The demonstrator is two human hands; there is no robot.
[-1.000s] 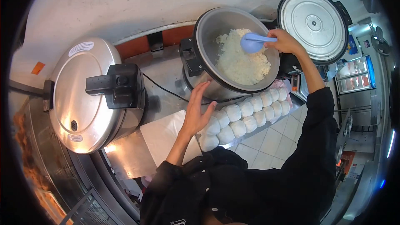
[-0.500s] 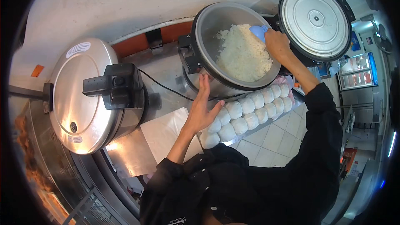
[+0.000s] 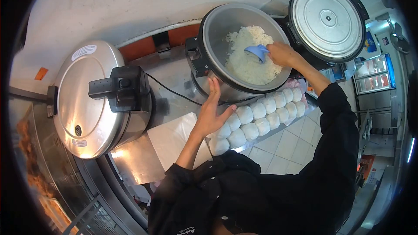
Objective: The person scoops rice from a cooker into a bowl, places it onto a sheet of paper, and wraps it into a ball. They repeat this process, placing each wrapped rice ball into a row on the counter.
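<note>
My right hand [image 3: 282, 54] is closed around the handle of a blue rice scoop [image 3: 257, 52], which is over the white rice [image 3: 250, 70] inside the large rice cooker [image 3: 213, 30]. The scoop's cup is tilted, and it looks to be just above or at the rice surface. My left hand [image 3: 212, 115] has its fingers stretched and lies against the front outer side of the cooker, holding nothing. Close to its thumb are two rows of rounded white packs [image 3: 260, 112], perhaps rice portions in wrapping.
A second cooker [image 3: 93, 100] stands on the left with its lid down. The open cooker's lid [image 3: 328, 19] is raised at the right. White sheets [image 3: 172, 139] lie on the steel counter [image 3: 135, 159]. A black cord [image 3: 172, 91] runs between the cookers.
My right hand has swung the scoop leftward from the right side of the rice toward the middle, and more of the scoop shows. The left hand has stayed in place.
</note>
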